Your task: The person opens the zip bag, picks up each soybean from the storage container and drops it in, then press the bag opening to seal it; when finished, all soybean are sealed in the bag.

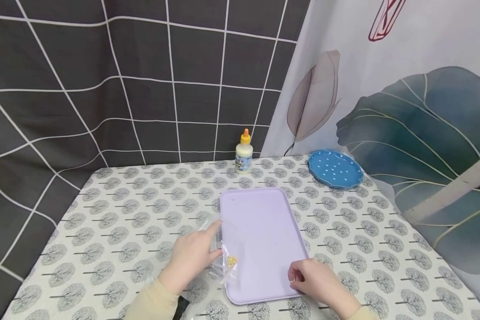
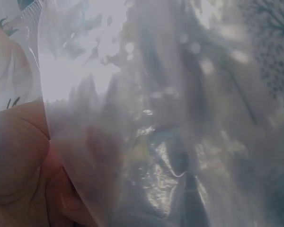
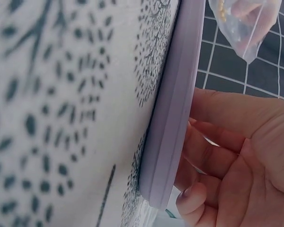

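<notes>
A clear plastic bag (image 1: 234, 244) is held in my left hand (image 1: 192, 253), with the thumb and index finger spread along it. Small yellow pieces (image 1: 232, 261) lie together in the bag, over the left rim of the lilac tray (image 1: 264, 235). The left wrist view is mostly filled by the shiny bag (image 2: 161, 156). At the tray's near right corner, my right hand (image 1: 314, 281) has bent fingers at the rim. In the right wrist view the tray's side (image 3: 173, 109) hides its fingertips, so I cannot tell whether they pinch anything.
A glue-like bottle (image 1: 243, 155) with a yellow and orange cap stands behind the tray. To the back right lies a blue dish (image 1: 336, 169) with white dots. The tablecloth (image 1: 152, 206) has a tree print. A dark gridded curtain (image 1: 144, 102) hangs behind the table.
</notes>
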A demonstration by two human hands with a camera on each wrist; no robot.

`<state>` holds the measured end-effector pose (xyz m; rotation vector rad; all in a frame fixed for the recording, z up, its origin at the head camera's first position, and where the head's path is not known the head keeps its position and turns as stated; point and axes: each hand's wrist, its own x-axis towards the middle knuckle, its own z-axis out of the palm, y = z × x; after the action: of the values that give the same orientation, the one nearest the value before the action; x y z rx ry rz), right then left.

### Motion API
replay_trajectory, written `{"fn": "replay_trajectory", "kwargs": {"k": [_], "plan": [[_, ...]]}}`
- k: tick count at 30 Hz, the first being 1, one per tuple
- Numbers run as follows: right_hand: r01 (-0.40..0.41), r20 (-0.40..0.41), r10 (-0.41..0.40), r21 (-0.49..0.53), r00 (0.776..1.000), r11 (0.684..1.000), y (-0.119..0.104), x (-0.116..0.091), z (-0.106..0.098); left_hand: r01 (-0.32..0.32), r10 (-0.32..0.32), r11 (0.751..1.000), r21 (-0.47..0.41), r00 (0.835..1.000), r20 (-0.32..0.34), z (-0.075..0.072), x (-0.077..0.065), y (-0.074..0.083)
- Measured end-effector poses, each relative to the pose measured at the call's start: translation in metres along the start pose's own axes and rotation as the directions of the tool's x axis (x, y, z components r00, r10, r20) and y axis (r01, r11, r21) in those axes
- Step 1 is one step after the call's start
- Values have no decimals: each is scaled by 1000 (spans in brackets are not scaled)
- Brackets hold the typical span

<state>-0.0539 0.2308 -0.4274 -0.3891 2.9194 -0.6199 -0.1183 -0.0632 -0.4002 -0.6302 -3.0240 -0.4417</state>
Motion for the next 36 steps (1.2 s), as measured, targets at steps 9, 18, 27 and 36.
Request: {"fn": "replay_trajectory", "kwargs": {"k": [9,18,27,36], "plan": [[-1,-54,3,44,999,999,-6,5,-10,-28,28,1000,1,999,15,1,-1,3],[122,-129,-114,52,985,991,-38,34,-26,-60,60,998,7,998,3,9,1,5],[278,-126,-273,17,954,961,-74,67,-23,-71,72,997,35,997,-30,8,0,4],[307,-111,-303,18,946,952,-84,88,-19,-81,83,996,45,995,-54,9,1,3]]}}
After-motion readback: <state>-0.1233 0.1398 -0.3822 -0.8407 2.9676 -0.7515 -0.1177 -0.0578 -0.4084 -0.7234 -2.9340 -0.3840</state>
